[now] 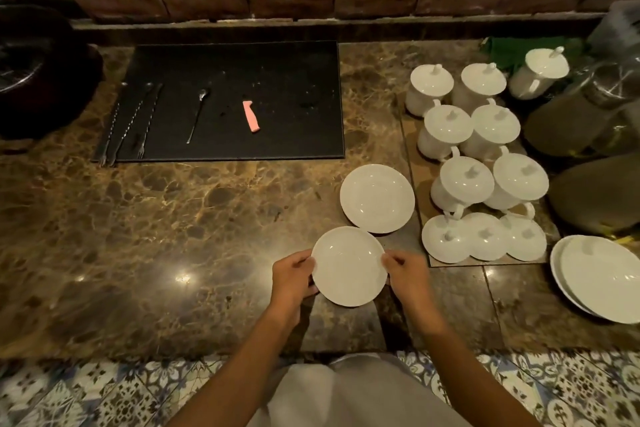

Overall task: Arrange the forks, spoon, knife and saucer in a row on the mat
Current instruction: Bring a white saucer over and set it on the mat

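I hold a white saucer (348,266) over the marble counter near its front edge. My left hand (293,277) grips its left rim and my right hand (405,273) grips its right rim. A black mat (287,80) lies at the back of the counter. On its left edge rest long thin forks (143,121), partly over the mat's border. A spoon (197,114) lies right of them, and a knife with a pink handle (250,116) lies near the mat's middle; its blade is hard to see against the mat.
A second white saucer (376,198) sits on the counter just beyond the held one. Several lidded white cups (467,180) crowd the right side, with stacked plates (602,277) at the far right. A dark round vessel (31,73) stands at the far left, a brick wall behind.
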`<state>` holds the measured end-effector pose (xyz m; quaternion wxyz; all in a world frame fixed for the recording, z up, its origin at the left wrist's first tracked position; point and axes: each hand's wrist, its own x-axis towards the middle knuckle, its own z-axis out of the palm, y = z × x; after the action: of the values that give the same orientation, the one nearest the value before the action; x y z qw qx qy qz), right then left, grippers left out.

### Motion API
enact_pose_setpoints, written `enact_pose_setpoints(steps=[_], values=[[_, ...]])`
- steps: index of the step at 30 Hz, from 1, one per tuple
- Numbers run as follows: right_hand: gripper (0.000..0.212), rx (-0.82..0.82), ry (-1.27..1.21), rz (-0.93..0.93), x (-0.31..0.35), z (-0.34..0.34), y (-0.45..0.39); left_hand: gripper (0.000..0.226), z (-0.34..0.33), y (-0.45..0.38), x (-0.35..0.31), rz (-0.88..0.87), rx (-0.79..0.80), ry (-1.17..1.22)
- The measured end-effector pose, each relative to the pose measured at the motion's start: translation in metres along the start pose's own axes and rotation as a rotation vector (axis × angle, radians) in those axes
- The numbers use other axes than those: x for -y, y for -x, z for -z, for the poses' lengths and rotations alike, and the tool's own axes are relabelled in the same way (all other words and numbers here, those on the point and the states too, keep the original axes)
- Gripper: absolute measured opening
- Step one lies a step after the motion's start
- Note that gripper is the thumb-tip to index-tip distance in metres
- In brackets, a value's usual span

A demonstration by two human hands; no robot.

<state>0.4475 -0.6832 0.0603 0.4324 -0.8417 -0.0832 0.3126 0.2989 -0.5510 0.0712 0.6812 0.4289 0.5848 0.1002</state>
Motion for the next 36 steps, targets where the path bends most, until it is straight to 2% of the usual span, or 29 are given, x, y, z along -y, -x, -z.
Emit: enact_pose_setpoints(steps=[6, 11, 16, 20, 25, 30, 36], values=[[0.019, 0.012, -0.117, 0.021, 0.029, -0.002, -0.012, 0.016, 0.006, -0.01, -0.022, 0.007, -0.04, 0.101], [0.018, 0.015, -0.134, 0.042, 0.075, -0.007, -0.046, 0.017, -0.001, -0.036, -0.066, -0.066, -0.051, 0.144], [0.017, -0.004, -0.125, 0.074, 0.121, -0.018, -0.1, 0.022, -0.015, -0.076, -0.124, -0.116, -0.074, 0.114], [0.032, -0.021, -0.146, 0.085, 0.155, -0.033, -0.147, 0.019, -0.025, -0.116, -0.165, -0.143, -0.113, 0.089], [0.028, 0.011, -0.126, 0.044, 0.183, -0.057, -0.208, 0.019, -0.035, -0.167, -0.203, -0.13, -0.14, 0.089], [0.027, 0.018, -0.108, 0.011, 0.201, -0.078, -0.257, 0.018, -0.042, -0.217, -0.229, -0.137, -0.201, 0.046], [0.026, 0.031, -0.091, -0.046, 0.202, -0.093, -0.274, 0.015, -0.041, -0.248, -0.23, -0.131, -0.264, -0.072]])
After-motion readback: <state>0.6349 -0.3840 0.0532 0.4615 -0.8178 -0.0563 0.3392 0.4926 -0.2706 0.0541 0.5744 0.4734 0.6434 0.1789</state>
